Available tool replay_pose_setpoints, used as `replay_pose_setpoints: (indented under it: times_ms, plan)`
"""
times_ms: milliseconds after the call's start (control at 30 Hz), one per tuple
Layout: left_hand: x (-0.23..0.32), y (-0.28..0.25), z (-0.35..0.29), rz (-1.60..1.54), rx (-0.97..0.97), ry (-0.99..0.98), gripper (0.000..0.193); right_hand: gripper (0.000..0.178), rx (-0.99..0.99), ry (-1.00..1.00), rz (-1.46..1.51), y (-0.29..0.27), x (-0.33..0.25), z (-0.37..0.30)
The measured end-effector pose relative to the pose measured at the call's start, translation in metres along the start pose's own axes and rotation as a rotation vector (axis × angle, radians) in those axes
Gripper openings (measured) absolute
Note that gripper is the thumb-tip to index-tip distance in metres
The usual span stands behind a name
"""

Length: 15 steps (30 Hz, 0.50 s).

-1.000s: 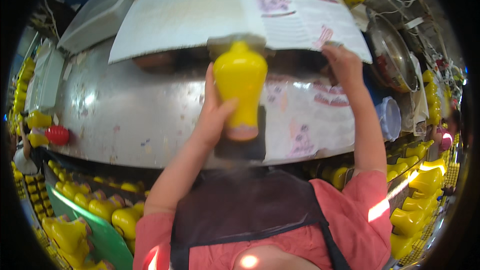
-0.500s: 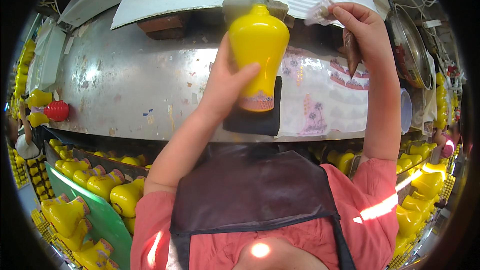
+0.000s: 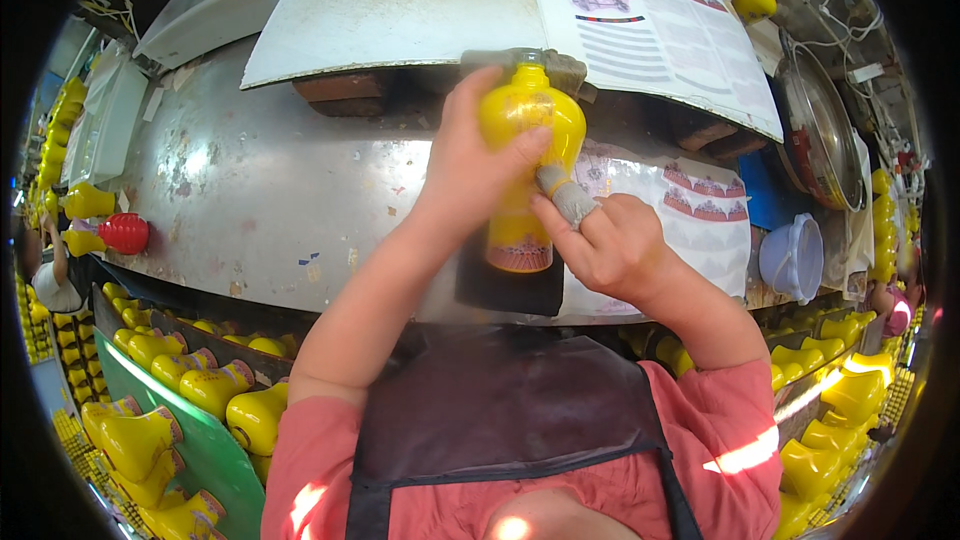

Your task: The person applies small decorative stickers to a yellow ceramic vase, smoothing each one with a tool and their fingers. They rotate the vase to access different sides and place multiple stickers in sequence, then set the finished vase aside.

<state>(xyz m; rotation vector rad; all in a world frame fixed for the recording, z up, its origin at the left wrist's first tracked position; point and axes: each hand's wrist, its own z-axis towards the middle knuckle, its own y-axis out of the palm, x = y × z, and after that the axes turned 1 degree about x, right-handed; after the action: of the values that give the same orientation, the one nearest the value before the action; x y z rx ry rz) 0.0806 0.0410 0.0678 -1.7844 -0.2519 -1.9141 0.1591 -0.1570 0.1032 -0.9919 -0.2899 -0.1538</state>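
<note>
A glossy yellow bottle [image 3: 558, 135] lies tilted in front of me, its narrow neck toward a grey-brown block [image 3: 570, 72]. A pink patterned band runs round its base, and a faint pattern shows at its shoulder. My left hand [image 3: 470, 165] is wrapped round the bottle's left side, thumb across the front. In the closed fingers of my right hand [image 3: 620, 245] is a small grey piece with a tan edge [image 3: 570, 200], pressed on the bottle's front; its exact kind is unclear. Beneath the bottle's base lies a black cloth [image 3: 510, 295].
Printed decal sheets [image 3: 705, 230] lie right of the bottle; more rest on a raised white board [image 3: 400, 15]. A pale blue bucket [image 3: 792, 260] and a metal basin [image 3: 825, 130] stand at the right. Yellow bottles [image 3: 210, 385] fill racks at both sides. A red ribbed object [image 3: 125, 233] lies left.
My right hand has come down from the upper right to the bottle's front; the clear film it pinched no longer shows. My left hand has shifted higher on the bottle. The view has tilted.
</note>
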Motion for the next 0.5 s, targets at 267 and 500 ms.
replay_pose_setpoints:
  times_ms: [267, 500]
  plan:
    - [-0.022, 0.009, -0.014, -0.087, 0.039, 0.019, 0.086, 0.035, -0.041, 0.123, 0.252, -0.011, -0.018, -0.012]
    - [-0.013, 0.019, -0.041, -0.254, -0.009, -0.116, 0.107, 0.044, -0.031, 0.617, 0.558, 0.002, 0.03, 0.031]
